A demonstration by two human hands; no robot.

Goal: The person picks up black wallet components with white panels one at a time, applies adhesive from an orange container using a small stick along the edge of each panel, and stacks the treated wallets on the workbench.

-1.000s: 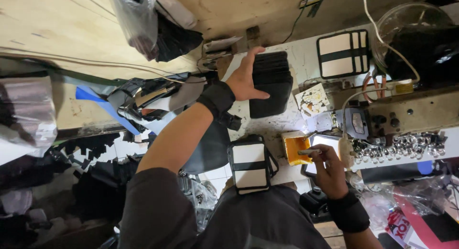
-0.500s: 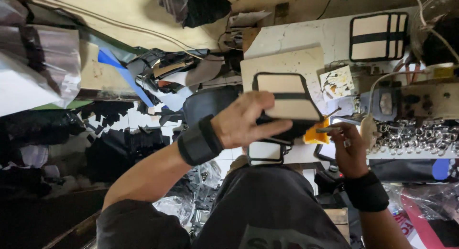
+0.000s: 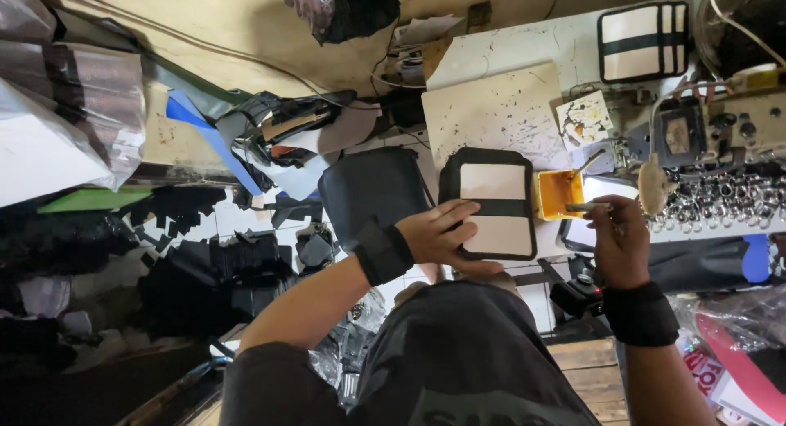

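Nearest the camera is the person's dark lap, and the two arms reach out from it, each with a black wrist band. The left hand (image 3: 438, 234) holds a flat panel (image 3: 494, 203), cream with a black edge and a black stripe across the middle. The fingers are clamped on its near left edge, with the thumb underneath. The panel sits just above the lap, at the near edge of the table (image 3: 524, 45). The right hand (image 3: 618, 238) has its fingers closed together on a thin brush (image 3: 591, 206). The brush tip points at a small orange pot (image 3: 558, 193) that sits just beside the panel on its right. The pot may hold glue, but the view is too small to be sure. To do this step well, the left hand should keep the panel flat and steady, with its fingers off the part to be brushed. The right hand should dip only the tip, wipe off extra on the pot rim, and keep drips off the cream face. Farther out lies a spotted white board (image 3: 499, 111) touching the top of the panel. A dark bag piece (image 3: 372, 189) lies to the left. At the far right corner is another striped panel (image 3: 643, 41), well apart from the hands.
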